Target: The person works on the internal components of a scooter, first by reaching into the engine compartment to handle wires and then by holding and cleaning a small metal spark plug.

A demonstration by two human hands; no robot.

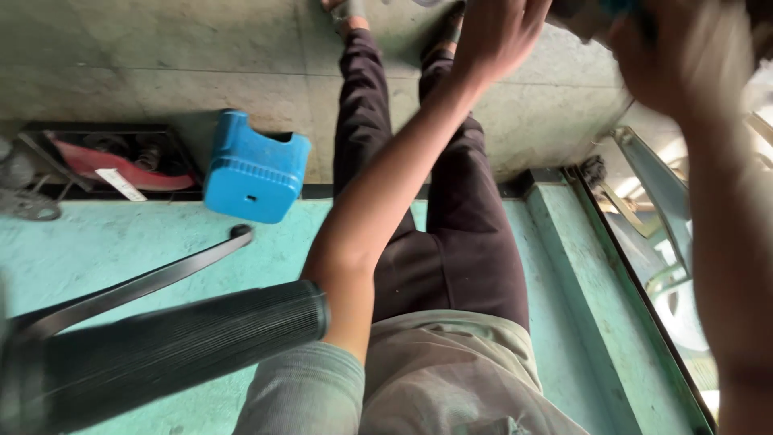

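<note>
Both my arms reach forward over my legs in dark trousers (475, 242). My left hand (495, 32) is at the top centre with its fingers curled, touching or nearly touching a dark object with a blue part (592, 14) at the frame's top edge. My right hand (684, 52) is blurred at the top right, and its fingers wrap the other side of that object. Most of the object is cut off by the frame. Whether the left hand grips it is unclear.
A black ribbed handle grip (177, 346) with a thin black lever (137, 286) juts in from the lower left. A blue plastic stool (256, 169) stands on the teal step (105, 242). A dark tray with red parts (113, 157) lies left. A metal-framed glass panel (652, 234) runs along the right.
</note>
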